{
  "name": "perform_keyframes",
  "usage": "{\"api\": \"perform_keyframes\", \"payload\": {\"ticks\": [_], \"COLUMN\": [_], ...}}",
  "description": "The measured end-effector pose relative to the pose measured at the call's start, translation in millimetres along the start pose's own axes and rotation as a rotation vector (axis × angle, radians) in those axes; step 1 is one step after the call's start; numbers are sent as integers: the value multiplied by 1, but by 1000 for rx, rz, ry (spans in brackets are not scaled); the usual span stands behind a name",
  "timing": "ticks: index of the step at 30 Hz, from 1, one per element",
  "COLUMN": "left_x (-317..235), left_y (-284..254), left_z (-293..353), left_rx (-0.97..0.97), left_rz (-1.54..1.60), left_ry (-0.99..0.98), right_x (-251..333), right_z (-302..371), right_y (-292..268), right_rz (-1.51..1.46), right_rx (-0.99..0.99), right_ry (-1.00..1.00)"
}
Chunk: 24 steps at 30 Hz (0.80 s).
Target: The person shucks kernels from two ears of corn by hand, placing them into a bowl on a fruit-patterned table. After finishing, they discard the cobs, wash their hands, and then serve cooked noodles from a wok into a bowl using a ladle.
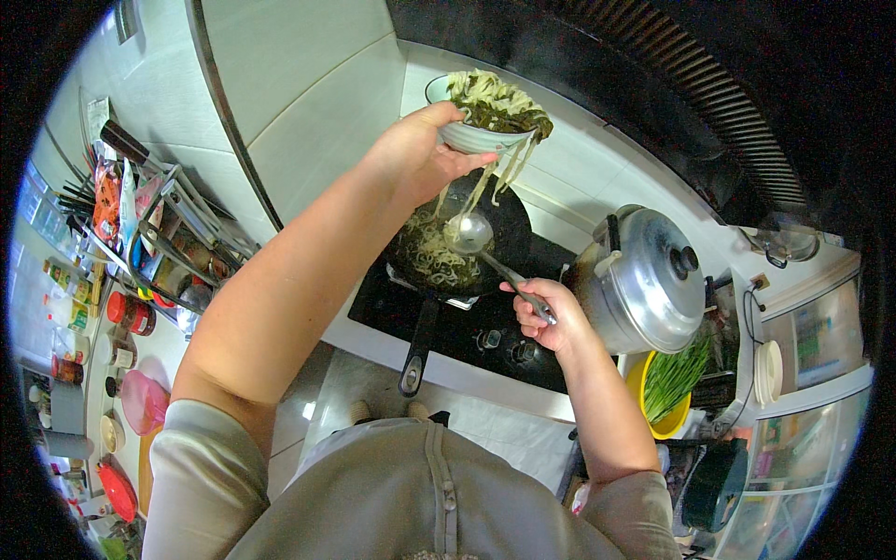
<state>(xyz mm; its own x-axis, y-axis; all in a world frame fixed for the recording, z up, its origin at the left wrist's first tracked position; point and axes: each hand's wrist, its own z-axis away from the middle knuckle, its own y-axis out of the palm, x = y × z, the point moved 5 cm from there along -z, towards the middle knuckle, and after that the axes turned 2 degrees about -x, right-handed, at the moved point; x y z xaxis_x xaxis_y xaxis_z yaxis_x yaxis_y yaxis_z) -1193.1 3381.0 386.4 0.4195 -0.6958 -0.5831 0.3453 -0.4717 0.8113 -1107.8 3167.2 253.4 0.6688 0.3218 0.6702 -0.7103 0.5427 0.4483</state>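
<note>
My left hand [439, 149] holds a pale bowl [476, 140] from its side and underside, raised above the wok. Flat noodles [485, 91] and dark green leaves [509, 119] heap over its rim, and several strands dangle from its right side toward the wok. In my right hand [551, 317] is the handle of a metal ladle [469, 233], its round head over the wok. More noodles in broth [434, 252] lie inside the dark wok [511, 210], which sits on the black gas stove [457, 331]. The wok's long handle [415, 350] points toward me.
A large lidded aluminium pot [644, 285] stands right of the wok. Beyond it, a yellow bowl [639, 383] holds long green stalks [679, 378]. Jars [131, 313], a pink container [145, 403] and a utensil rack [168, 238] crowd the left counter. A dark range hood [653, 75] hangs overhead.
</note>
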Motion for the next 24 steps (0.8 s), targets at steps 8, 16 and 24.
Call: {"api": "perform_keyframes", "payload": {"ticks": [8, 16, 24], "left_x": [14, 26, 32], "left_y": [-33, -67, -107], "left_z": [1, 10, 9], "left_rx": [-46, -196, -202], "left_rz": [-55, -63, -110], "left_ry": [-118, -124, -94], "right_x": [4, 20, 32], "right_z": [12, 36, 65], "right_y": [3, 6, 19], "right_rz": [-170, -315, -496], "right_rx": [135, 204, 423], "right_ry": [54, 56, 101]}}
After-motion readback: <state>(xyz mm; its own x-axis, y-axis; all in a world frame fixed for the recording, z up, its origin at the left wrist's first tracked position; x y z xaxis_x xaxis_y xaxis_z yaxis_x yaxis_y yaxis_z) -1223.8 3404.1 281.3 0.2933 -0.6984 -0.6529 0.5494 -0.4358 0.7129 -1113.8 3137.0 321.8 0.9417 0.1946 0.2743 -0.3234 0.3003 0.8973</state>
